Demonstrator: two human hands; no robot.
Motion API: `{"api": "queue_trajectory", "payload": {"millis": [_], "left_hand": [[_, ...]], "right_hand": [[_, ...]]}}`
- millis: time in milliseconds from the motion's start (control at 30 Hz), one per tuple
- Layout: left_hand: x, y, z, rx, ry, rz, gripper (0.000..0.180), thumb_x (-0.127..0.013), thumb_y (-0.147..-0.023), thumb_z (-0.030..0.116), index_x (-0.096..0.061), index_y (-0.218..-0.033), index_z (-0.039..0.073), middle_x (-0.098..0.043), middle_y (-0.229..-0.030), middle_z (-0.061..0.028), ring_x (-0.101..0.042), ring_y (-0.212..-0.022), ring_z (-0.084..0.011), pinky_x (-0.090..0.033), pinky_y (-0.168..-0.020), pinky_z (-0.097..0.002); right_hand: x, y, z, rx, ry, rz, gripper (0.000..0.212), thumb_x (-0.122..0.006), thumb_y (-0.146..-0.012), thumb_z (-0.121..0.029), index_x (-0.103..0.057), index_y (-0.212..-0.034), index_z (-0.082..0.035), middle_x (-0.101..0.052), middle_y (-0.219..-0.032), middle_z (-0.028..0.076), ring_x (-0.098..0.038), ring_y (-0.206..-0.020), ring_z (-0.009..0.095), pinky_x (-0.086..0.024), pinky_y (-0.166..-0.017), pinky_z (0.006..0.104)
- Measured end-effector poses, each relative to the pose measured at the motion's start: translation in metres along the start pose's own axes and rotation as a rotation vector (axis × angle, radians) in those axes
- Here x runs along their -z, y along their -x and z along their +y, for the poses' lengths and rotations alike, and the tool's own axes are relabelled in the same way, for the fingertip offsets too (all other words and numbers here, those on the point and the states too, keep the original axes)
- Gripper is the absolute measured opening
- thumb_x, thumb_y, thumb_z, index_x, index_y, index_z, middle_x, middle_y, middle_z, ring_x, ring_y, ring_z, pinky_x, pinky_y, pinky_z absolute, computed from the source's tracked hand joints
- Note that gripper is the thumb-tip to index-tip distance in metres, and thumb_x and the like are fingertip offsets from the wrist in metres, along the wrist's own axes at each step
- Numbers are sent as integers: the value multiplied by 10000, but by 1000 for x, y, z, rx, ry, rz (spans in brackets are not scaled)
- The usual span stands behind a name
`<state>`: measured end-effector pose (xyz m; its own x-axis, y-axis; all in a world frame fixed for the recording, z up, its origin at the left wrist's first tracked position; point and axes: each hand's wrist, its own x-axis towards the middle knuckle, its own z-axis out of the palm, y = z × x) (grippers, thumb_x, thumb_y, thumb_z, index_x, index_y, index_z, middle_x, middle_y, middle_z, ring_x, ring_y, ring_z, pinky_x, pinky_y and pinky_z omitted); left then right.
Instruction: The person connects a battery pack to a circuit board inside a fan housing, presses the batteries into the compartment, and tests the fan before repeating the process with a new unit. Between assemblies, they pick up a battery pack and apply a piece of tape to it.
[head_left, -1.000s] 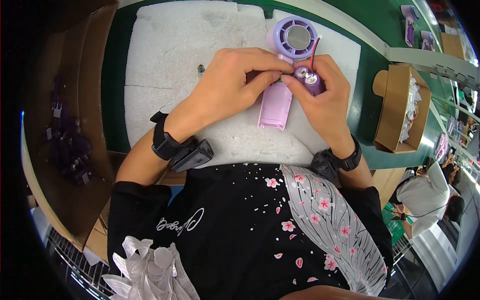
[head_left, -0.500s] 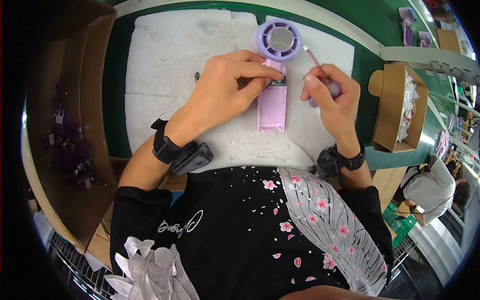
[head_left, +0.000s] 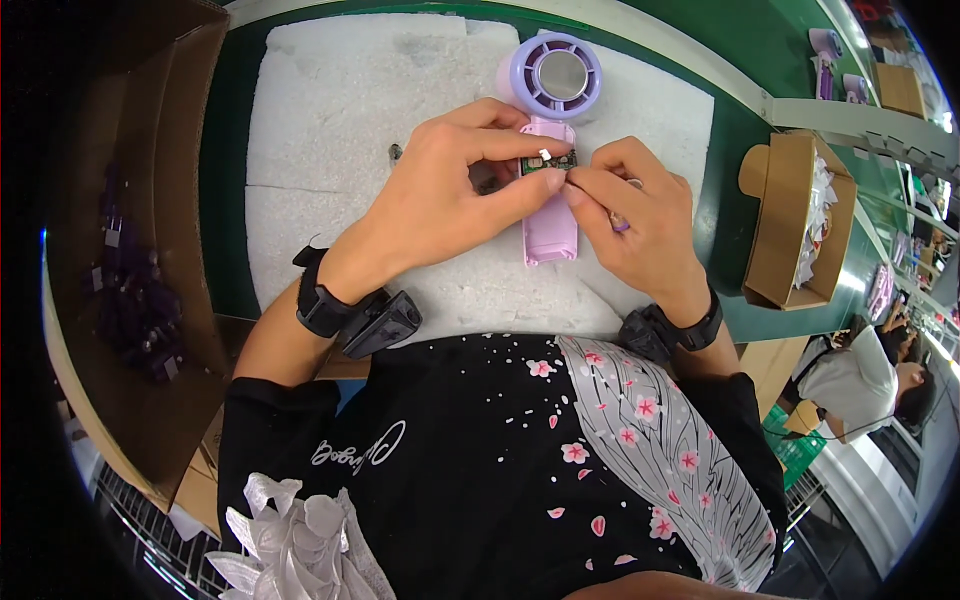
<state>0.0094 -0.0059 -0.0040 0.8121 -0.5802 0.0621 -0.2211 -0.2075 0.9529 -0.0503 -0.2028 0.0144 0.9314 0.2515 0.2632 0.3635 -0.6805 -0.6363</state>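
Note:
A handheld fan with a round lilac head (head_left: 520, 92) and an opened pink handle (head_left: 550, 235) lies in front of me. A green circuit board (head_left: 536, 165) shows in the upper part of the handle. My left hand (head_left: 440, 190) closes around that part, index finger above the board and thumb below it. My right hand (head_left: 640, 205) pinches at the board's right edge, its fingertips meeting the left thumb. A purple cylinder (head_left: 620, 223) is partly hidden in the right palm. A small white connector (head_left: 545, 155) shows at the board by the left index finger.
White foam sheets (head_left: 340, 100) cover the green bench. A small dark part (head_left: 395, 152) lies on them. At left stands a deep cardboard box (head_left: 190, 300) with dark purple parts; at right, a smaller carton (head_left: 790, 285) with white pieces. A person (head_left: 850, 380) sits far right.
My right hand has moved left to the board, bringing the purple cylinder and its lead. The white connector, previously held out right of the fan head, now shows at the board.

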Motion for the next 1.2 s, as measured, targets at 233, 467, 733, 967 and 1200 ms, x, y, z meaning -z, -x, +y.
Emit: {"api": "queue_trajectory", "payload": {"millis": [233,467,733,967,1200], "left_hand": [[6,0,2,50,25,-117,279,-628,-889,106,-673,-1155,36,-607,-1078,-105,-598,-951,-177,-470,-835,-270],[11,-1,4,86,81,-172,274,-587,-916,77,-662,-1177,41,-594,-1118,-104,-591,-971,-178,-466,-848,-264],[12,-2,0,61,8,-196,319,-619,-871,24,-661,-1185,59,-599,-1147,-106,-595,-988,-180,-474,-860,-267],[9,-3,-4,19,2,-120,304,-675,-819,66,-704,-1117,118,-645,-1167,-179,-675,-859,-251,-530,-772,-306],[8,-3,-6,24,7,-109,308,-683,-808,53,-706,-1109,113,-653,-1145,-192,-683,-794,-228,-535,-746,-289]], "right_hand": [[-5,1,0,16,125,-12,108,-730,-764,-91,-688,-856,-52,-553,-761,54,-559,-575,184,-445,-510,282],[-11,3,-1,-67,51,109,120,-752,-746,-93,-705,-852,-62,-550,-760,49,-550,-557,174,-440,-502,274],[-9,4,-1,49,156,65,147,-768,-695,-61,-710,-831,-56,-544,-758,37,-550,-559,158,-434,-496,269],[-11,5,-1,93,183,37,137,-765,-673,-56,-703,-795,-63,-533,-754,28,-550,-570,154,-436,-497,275],[-13,6,-1,101,182,33,122,-764,-669,-68,-699,-773,-73,-535,-757,23,-552,-572,149,-436,-504,273]]}}
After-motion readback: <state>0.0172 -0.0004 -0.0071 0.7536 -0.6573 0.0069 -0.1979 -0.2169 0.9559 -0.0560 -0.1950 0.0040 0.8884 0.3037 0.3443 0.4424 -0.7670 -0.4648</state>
